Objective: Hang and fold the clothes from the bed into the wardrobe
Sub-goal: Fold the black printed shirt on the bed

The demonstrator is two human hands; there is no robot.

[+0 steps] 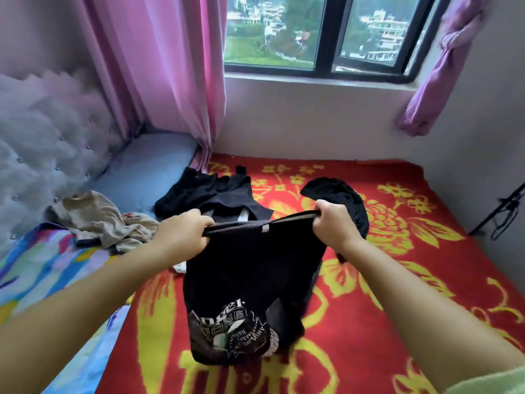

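Above the red blanket (369,322), black garment's (250,274) hem seemingly pinched in both hands' curled fingers (326,209).

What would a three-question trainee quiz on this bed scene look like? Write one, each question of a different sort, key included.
1. True or false: both hands grip the top edge of the black printed shirt.
2. Which garment lies nearest the left hand? A) beige top B) green jacket C) white towel
3. Fill in: the red floral blanket lies under the ____ window.

Key
1. True; the right hand grips it too.
2. A, the beige top.
3. black-framed window.
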